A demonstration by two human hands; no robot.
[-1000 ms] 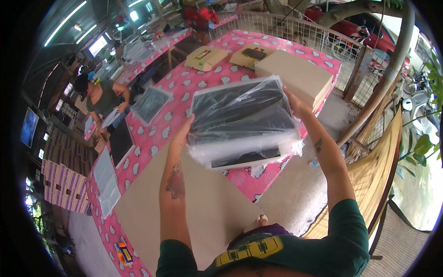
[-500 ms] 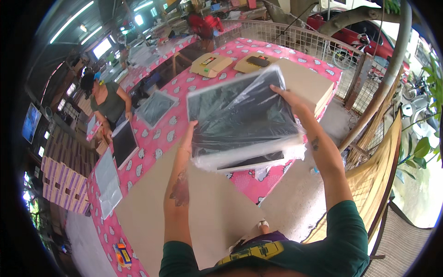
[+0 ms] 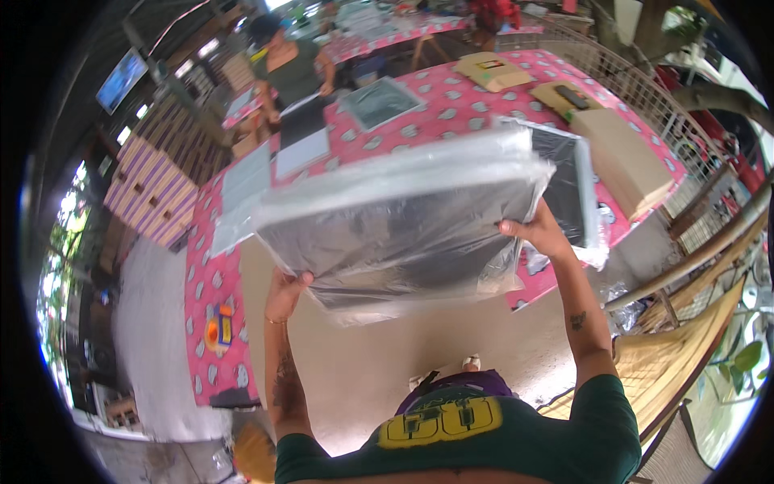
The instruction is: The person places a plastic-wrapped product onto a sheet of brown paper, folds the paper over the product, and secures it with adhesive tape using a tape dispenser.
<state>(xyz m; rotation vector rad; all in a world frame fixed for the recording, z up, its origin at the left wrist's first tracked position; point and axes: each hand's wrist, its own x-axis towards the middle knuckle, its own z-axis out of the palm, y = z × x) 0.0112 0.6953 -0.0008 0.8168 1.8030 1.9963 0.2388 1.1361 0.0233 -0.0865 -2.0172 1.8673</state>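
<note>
Both my hands hold a flat rectangular panel point(image 3: 395, 234) with a dark face, wrapped in clear plastic; its edges are blurred by motion. It is raised above a large tan board point(image 3: 322, 355) and tilted, its far side thick with whitish plastic. My left hand point(image 3: 288, 293) grips the near left corner, thumb on top. At the right edge my right hand point(image 3: 536, 231) closes round it, thumb also on top. The fingers underneath are hidden. Beyond my right hand another plastic-wrapped dark panel with a pale border point(image 3: 571, 185) lies on the table, partly covered by the held one.
The pink patterned table point(image 3: 451, 101) carries a wrapped panel point(image 3: 380, 103), clear plastic sheets point(image 3: 242, 189), a brown cardboard stack point(image 3: 621, 157) and an orange-and-blue tape dispenser point(image 3: 218, 329). Across it a person point(image 3: 294, 73) handles a black-and-white panel point(image 3: 303, 139). Striped boxes point(image 3: 153, 181) stand left.
The held panel has moved left and nearer, its tilt changed, with both hands still on it. The other wrapped panel at the right is more exposed. My view has turned left.
</note>
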